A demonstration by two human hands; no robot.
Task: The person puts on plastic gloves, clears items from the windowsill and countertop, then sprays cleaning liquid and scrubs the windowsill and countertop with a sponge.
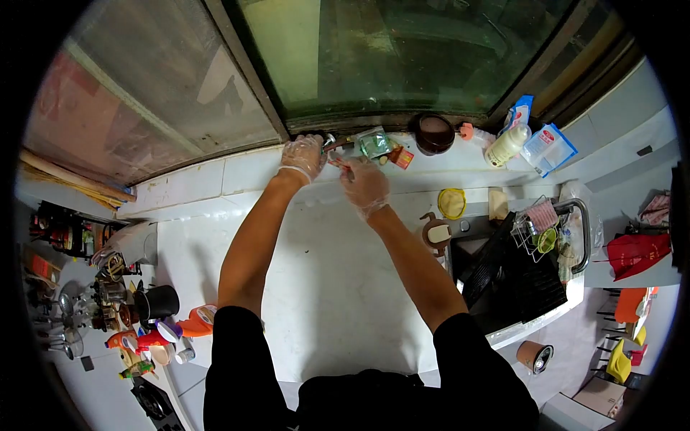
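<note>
Both hands wear clear plastic gloves and reach to the tiled ledge under the window. My left hand (pixel 302 156) is curled at the window frame, beside a small shiny metal thing (pixel 328 138); whatever is in its fingers is hidden. My right hand (pixel 365 183) is closed, its fingertips pinching a small reddish piece (pixel 339 165) I cannot identify. Just beyond the right hand lie a green packet (pixel 373 142) and a small red-orange packet (pixel 402 158). A dark-handled item (pixel 342 144) rests between the hands, partly under the green packet.
Right along the ledge stand a brown pot (pixel 434 134), a pale bottle (pixel 507 145) and a blue-white pouch (pixel 548 149). A yellow-rimmed round item (pixel 452 203) sits near the sink (pixel 472 246), which holds black trays (pixel 528 276). Orange bottles (pixel 198 322) and a black pot (pixel 157 302) are at left.
</note>
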